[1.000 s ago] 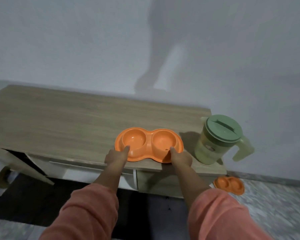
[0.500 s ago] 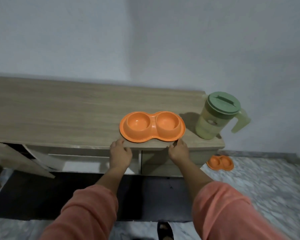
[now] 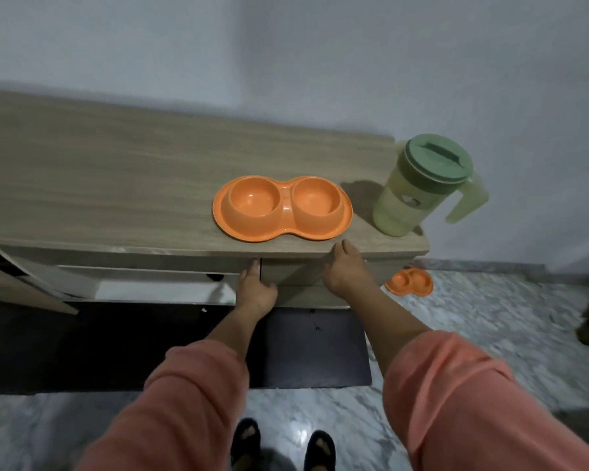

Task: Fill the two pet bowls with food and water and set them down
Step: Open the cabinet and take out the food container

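Note:
An orange double pet bowl (image 3: pixel 282 208) rests on the wooden cabinet top (image 3: pixel 116 185), near its front edge; both cups look empty. To its right stands a pale green pitcher (image 3: pixel 419 188) with a darker green lid. A second orange double bowl (image 3: pixel 409 282) lies on the floor past the cabinet's right end. My left hand (image 3: pixel 255 288) hangs in front of the cabinet face, fingers relaxed, holding nothing. My right hand (image 3: pixel 346 266) is just below the front edge under the bowl, fingers straight and empty.
The cabinet has an open drawer (image 3: pixel 143 283) at the lower left. A dark mat (image 3: pixel 150 348) lies on the marble floor (image 3: pixel 490 317) before it. My sandalled feet (image 3: pixel 283 443) show at the bottom. A white wall stands behind.
Both hands have let go of the orange bowl on the cabinet top and drawn back below the front edge. The view has tilted further down.

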A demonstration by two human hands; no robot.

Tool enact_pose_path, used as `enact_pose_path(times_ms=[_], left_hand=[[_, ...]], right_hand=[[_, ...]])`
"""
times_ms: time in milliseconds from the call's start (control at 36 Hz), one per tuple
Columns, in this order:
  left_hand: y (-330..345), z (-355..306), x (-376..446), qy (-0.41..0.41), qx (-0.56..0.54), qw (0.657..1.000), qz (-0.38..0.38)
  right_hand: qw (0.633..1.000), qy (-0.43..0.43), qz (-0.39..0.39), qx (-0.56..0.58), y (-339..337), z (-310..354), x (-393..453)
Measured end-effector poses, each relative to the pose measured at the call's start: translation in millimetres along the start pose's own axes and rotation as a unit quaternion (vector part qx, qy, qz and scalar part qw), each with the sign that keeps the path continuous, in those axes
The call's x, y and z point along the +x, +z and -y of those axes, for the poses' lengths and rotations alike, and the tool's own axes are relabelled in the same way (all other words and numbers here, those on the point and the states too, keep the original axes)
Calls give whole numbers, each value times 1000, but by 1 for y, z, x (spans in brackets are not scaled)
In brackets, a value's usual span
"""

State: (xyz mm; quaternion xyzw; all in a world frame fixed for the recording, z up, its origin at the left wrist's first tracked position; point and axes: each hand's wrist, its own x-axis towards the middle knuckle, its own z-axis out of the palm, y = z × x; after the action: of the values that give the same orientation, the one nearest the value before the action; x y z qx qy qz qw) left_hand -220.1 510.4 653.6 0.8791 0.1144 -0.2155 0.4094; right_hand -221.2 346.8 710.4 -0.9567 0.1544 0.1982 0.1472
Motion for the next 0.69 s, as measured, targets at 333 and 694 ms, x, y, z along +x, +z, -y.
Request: enact_pose_path(times_ms=[333,694], left_hand=[[34,-13,4,3,-116,991,-72],[43,-13,3,-39,-159,978,-133]], right_hand=[[999,-21,26,-41,-10,-7,-1],[996,-59,54,-43,-15,-20,1]])
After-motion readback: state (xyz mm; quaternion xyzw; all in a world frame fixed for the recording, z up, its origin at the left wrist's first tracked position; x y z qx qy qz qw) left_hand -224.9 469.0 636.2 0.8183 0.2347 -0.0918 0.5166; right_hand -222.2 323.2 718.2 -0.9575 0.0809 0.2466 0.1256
